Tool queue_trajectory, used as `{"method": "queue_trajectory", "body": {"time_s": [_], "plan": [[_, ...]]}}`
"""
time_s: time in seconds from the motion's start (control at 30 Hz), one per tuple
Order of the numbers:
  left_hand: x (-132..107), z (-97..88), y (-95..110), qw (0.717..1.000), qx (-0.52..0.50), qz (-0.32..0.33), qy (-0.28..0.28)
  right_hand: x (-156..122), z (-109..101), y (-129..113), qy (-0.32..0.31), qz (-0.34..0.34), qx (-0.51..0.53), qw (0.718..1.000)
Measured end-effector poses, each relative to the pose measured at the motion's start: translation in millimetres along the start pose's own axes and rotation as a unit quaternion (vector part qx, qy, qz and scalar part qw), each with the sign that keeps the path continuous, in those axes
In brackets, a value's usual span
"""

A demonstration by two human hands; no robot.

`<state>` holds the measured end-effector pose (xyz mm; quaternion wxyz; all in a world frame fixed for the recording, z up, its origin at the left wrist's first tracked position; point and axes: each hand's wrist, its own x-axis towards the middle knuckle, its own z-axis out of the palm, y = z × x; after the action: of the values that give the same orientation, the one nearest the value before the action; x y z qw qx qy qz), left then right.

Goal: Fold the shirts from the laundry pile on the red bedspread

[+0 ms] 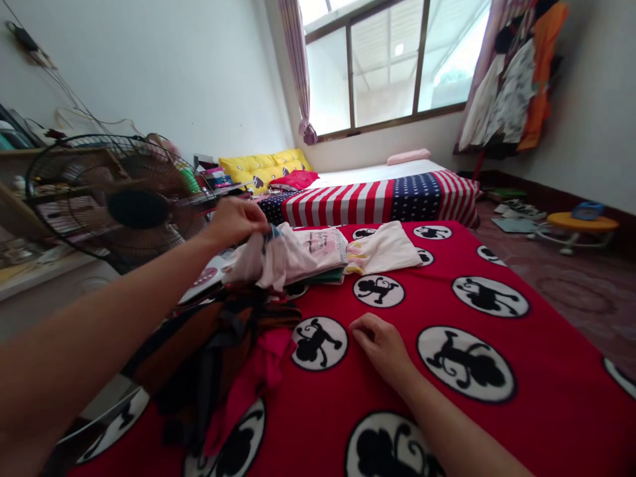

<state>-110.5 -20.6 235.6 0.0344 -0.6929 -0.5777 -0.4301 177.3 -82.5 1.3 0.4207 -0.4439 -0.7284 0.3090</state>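
Bedspread bears folded clothes and dark garments; left hand grips pale cloth.

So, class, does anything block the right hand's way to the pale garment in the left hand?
Nothing visible does; only the red blanket lies between the right hand and the pale garment.

The left hand and right hand are bare, as are both tapering forearms.
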Motion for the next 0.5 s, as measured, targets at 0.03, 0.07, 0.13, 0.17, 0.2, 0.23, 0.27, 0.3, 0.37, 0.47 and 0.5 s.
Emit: {"method": "queue_trajectory", "body": {"time_s": [0.03, 0.07, 0.13, 0.17, 0.2, 0.23, 0.27, 0.3, 0.37, 0.47, 0.5], "plan": [[1.8, -6.2, -1.4, 0.998, 0.004, 0.016, 0.055, -0.3, 0.2, 0.3, 0.0, -0.003, -0.001, 1.0], [4.0, -12.5, -2.8, 0.995, 0.023, 0.03, 0.092, -0.4, 0.4, 0.4, 0.001, -0.005, -0.001, 1.0], [5.4, -22.9, -6.1, 0.993, 0.093, 0.04, 0.053, -0.5, 0.7, 0.1, 0.001, -0.008, -0.001, 1.0], [3.9, -26.5, -7.7, 0.991, 0.131, 0.035, -0.02, -0.4, 0.6, -0.3, 0.002, -0.009, -0.002, 1.0], [1.3, -29.5, -9.1, 0.982, 0.158, 0.026, -0.098, -0.3, 0.6, -0.8, 0.002, -0.009, -0.003, 1.0], [-1.8, -32.6, -9.9, 0.974, 0.17, 0.015, -0.149, -0.1, 0.4, -1.2, 0.001, -0.01, -0.004, 1.0], [-4.5, -36.3, -10.1, 0.973, 0.171, 0.01, -0.152, 0.0, 0.3, -1.5, 0.001, -0.011, -0.005, 1.0], [-6.2, -41.0, -9.7, 0.981, 0.16, 0.014, -0.107, 0.1, 0.2, -1.6, 0.001, -0.012, -0.005, 1.0], [-5.4, -53.8, -8.0, 0.991, 0.118, 0.044, 0.05, 0.1, 0.3, -1.0, 0.002, -0.012, -0.003, 1.0], [2.5, -75.5, -9.3, 0.961, 0.056, 0.056, 0.264, -0.3, 0.5, 0.5, 0.004, -0.01, -0.002, 1.0], [4.6, -81.9, -11.0, 0.955, 0.057, 0.027, 0.29, -0.5, 0.4, 0.6, 0.004, -0.009, -0.003, 1.0]]}}
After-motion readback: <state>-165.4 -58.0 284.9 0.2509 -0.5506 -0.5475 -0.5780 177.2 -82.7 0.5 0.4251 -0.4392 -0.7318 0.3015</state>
